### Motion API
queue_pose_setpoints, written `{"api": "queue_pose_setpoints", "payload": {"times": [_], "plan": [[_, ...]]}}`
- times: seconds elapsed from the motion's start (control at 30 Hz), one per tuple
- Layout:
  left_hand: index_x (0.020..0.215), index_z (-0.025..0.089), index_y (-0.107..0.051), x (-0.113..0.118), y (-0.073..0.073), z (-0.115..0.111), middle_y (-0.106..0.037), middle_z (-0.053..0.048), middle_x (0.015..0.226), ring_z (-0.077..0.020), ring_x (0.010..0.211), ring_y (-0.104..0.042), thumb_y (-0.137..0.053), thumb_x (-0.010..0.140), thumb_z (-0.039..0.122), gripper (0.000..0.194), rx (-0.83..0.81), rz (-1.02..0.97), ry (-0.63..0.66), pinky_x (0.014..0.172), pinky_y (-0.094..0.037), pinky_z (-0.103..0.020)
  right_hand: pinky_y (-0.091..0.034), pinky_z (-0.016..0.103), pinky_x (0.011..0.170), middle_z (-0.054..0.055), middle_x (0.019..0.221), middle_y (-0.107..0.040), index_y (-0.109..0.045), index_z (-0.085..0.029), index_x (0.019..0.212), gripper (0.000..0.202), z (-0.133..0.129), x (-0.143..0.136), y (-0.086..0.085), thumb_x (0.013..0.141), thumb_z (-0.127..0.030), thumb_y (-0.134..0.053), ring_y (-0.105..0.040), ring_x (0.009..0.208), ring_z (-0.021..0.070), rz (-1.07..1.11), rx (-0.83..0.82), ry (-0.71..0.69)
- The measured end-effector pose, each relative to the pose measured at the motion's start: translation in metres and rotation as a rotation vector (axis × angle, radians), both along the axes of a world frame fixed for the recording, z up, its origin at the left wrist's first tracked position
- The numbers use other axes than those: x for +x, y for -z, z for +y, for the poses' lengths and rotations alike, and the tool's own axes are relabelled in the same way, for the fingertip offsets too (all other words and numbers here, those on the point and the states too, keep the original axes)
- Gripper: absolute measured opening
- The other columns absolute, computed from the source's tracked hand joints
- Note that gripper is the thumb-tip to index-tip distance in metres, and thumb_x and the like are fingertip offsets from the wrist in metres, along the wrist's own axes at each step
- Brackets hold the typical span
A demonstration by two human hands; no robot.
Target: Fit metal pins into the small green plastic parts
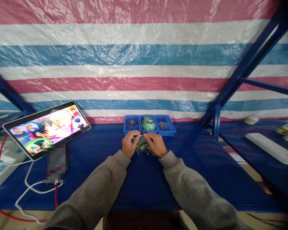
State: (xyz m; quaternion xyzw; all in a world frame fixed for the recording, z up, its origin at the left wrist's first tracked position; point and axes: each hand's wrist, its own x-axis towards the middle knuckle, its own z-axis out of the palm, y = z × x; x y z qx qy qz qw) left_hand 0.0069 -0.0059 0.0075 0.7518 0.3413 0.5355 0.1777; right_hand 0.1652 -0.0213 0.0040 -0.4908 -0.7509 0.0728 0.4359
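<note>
Left hand and right hand gripping green parts, no legible writing

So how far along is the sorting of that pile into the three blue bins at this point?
Partly done: the left bin holds metal pins, the middle bin green pieces and the right bin a few grey items. In hand: the left hand and right hand together pinch a green piece. Left: a mixed pile of pins and green pieces under the hands.

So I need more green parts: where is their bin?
In the head view, the green-parts bin is the middle of three blue bins at the table's far edge, just beyond both hands.
</note>
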Motion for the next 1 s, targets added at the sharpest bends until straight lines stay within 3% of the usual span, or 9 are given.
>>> {"api": "queue_pose_setpoints", "payload": {"times": [0.1, 0.2, 0.37, 0.5, 0.63, 0.77, 1.0], "plan": [[0.087, 0.016, -0.057, -0.0004, 0.0017, -0.0003, -0.066, -0.007, 0.096, -0.0146, 0.085, -0.063, -0.047, 0.087, 0.029, 0.016, -0.074, -0.035, 0.02, 0.072, -0.051, -0.026, -0.036, 0.024, 0.059, 0.001, 0.056, -0.053, -0.053, -0.019, 0.06, 0.045, 0.001, 0.0011, 0.0007, 0.093, -0.041, -0.031, -0.05, 0.056, 0.0127, 0.027, 0.011, 0.04], [0.09, 0.016, -0.056, -0.0005, 0.0044, 0.001, -0.067, -0.005, 0.086, -0.0128, 0.075, -0.064, -0.046, 0.087, 0.03, 0.017, -0.102, 0.022, 0.018, 0.069, -0.05, -0.025, -0.036, 0.024, 0.058, 0.002, 0.056, -0.054, -0.053, -0.019, 0.06, 0.045, 0.0009, 0.0012, 0.0, 0.093, -0.041, -0.032, -0.05, 0.056, 0.013, 0.045, 0.023, 0.059], [0.084, 0.016, -0.058, 0.0009, 0.0045, 0.0033, -0.063, -0.003, 0.075, -0.0119, 0.068, -0.058, -0.047, 0.087, 0.032, 0.019, 0.017, 0.169, -0.032, 0.067, -0.046, -0.024, -0.036, 0.024, 0.058, 0.002, 0.058, -0.055, -0.055, -0.019, 0.061, 0.045, -0.0005, 0.0007, -0.0022, 0.092, -0.041, -0.032, -0.051, 0.057, 0.0133, 0.07, 0.034, 0.077], [0.086, 0.017, -0.062, 0.0006, 0.0036, 0.0039, -0.063, -0.004, 0.077, -0.014, 0.073, -0.058, -0.047, 0.087, 0.03, 0.02, 0.067, 0.205, 0.01, 0.071, -0.045, -0.026, -0.037, 0.025, 0.059, 0.003, 0.06, -0.057, -0.057, -0.018, 0.064, 0.042, -0.0015, 0.0013, -0.0042, 0.092, -0.039, -0.034, -0.051, 0.057, 0.0133, 0.091, 0.039, 0.109], [0.088, 0.019, -0.064, -0.0006, 0.0065, 0.0058, -0.066, -0.002, 0.076, -0.013, 0.067, -0.06, -0.051, 0.084, 0.035, 0.021, 0.01, 0.13, -0.001, 0.067, -0.046, -0.024, -0.039, 0.025, 0.061, 0.003, 0.07, -0.062, -0.061, -0.018, 0.078, 0.033, -0.0044, 0.0008, -0.0068, 0.09, -0.038, -0.038, -0.054, 0.062, 0.0139, 0.106, 0.023, 0.031], [0.097, 0.018, -0.059, -0.0011, 0.0089, 0.007, -0.054, 0.006, 0.05, -0.0086, 0.045, -0.049, -0.053, 0.083, 0.037, 0.025, -0.099, 0.073, -0.013, 0.053, -0.041, -0.02, -0.04, 0.024, 0.059, 0.002, 0.072, -0.063, -0.06, -0.019, 0.083, 0.025, -0.0069, -0.0008, -0.0066, 0.088, -0.036, -0.043, -0.055, 0.061, 0.0136, 0.087, -0.016, -0.063], [0.098, 0.019, -0.058, -0.0024, 0.0081, 0.0051, -0.051, 0.008, 0.047, -0.0069, 0.043, -0.049, -0.05, 0.085, 0.033, 0.021, -0.139, 0.025, -0.007, 0.052, -0.041, -0.018, -0.04, 0.023, 0.059, 0.001, 0.071, -0.062, -0.058, -0.021, 0.084, 0.017, -0.0034, -0.0012, -0.0008, 0.087, -0.031, -0.045, -0.055, 0.062, 0.0137, 0.084, -0.054, -0.069]]}}
